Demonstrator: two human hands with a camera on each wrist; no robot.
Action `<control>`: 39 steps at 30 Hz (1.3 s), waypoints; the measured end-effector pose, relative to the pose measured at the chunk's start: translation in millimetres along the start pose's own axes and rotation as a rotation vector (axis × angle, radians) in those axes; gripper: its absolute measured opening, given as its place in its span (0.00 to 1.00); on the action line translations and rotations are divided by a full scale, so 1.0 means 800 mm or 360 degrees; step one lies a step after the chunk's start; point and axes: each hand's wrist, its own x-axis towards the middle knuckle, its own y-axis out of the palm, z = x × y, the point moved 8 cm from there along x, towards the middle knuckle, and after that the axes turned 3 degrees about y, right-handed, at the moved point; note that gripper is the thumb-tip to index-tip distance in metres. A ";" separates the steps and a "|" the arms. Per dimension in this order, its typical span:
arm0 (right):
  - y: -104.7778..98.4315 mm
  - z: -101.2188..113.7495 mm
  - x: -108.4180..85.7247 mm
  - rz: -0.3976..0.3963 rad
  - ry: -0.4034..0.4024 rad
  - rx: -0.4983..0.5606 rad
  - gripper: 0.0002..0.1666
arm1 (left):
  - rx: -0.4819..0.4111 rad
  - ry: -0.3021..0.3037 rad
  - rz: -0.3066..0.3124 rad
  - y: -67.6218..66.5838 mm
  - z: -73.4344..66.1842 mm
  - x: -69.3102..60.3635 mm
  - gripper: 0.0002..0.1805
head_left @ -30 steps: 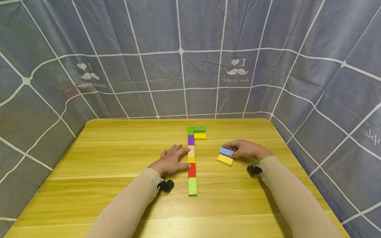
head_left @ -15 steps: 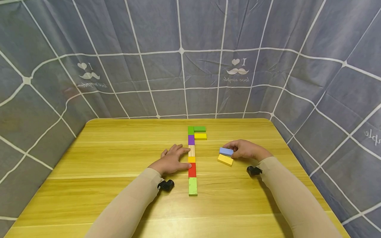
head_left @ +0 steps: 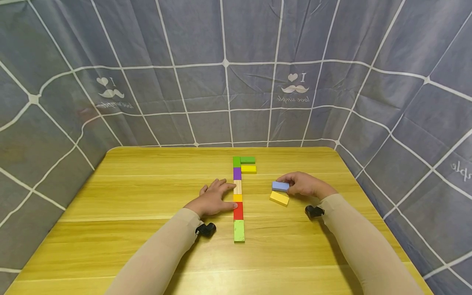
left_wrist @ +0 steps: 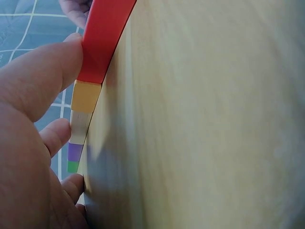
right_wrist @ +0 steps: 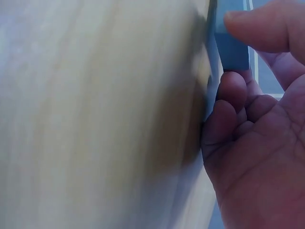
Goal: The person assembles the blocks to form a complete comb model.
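Observation:
A column of blocks runs down the middle of the table: green (head_left: 237,162), purple (head_left: 237,173), plain wood (head_left: 237,187), orange (head_left: 237,198), red (head_left: 238,211) and light green (head_left: 239,231). Beside it on the left lies my left hand (head_left: 209,200), fingers spread; its thumb touches the red block and its index finger the plain wood one. Over on the right, my right hand (head_left: 304,184) pinches a blue block (head_left: 280,186) by its right end, thumb in front. Just nearer than that sits a loose yellow block (head_left: 279,198), apart from the blue one.
Two blocks stick out rightward from the column's far end, a green one (head_left: 248,160) and a yellow one (head_left: 248,169). A grey curtain (head_left: 250,86) with white lines surrounds the back and sides of the wooden table (head_left: 140,192).
The blue block has turned slightly and separated from the yellow block, shifting away from it in my right hand. My left hand stays in place against the column.

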 end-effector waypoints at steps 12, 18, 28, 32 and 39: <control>-0.007 0.026 0.011 -0.0041 -0.0033 -0.0019 0.37 | -0.0040 0.0020 -0.0005 0.002 0.002 0.000 0.43; -0.005 0.045 0.021 -0.0047 -0.0073 -0.0067 0.35 | -0.0041 0.0031 -0.0011 0.001 0.003 -0.001 0.43; 0.003 0.077 0.036 -0.0008 -0.0130 -0.0099 0.32 | 0.0009 0.0002 0.0008 0.003 0.005 0.001 0.42; 0.005 0.084 0.042 -0.0011 -0.0133 -0.0122 0.32 | 0.0013 0.0003 0.0010 0.004 0.006 0.001 0.42; 0.010 0.089 0.056 -0.0015 -0.0102 -0.0155 0.32 | 0.0022 0.0009 0.0000 0.005 0.010 0.005 0.43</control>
